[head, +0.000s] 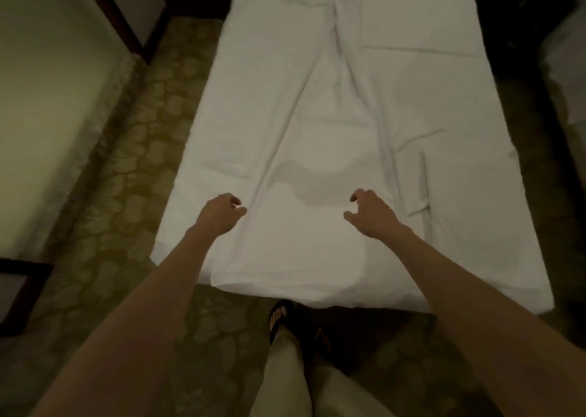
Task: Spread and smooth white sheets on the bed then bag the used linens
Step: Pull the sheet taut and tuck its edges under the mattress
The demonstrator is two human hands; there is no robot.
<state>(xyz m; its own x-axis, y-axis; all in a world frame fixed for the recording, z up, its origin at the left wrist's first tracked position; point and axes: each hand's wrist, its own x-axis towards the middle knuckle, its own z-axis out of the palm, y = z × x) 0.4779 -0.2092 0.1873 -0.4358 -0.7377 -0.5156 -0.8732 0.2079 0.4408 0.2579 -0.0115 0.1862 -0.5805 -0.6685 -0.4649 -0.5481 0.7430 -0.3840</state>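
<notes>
Reaching with my left hand and right hand, fingers loosely apart, holding nothing; uneven tugging risks deepening the sheet creases.

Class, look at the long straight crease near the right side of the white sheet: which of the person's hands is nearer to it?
Right. The right hand hovers just left of the long straight crease in the white sheet; the left hand is across the sheet, near its left edge.
</notes>
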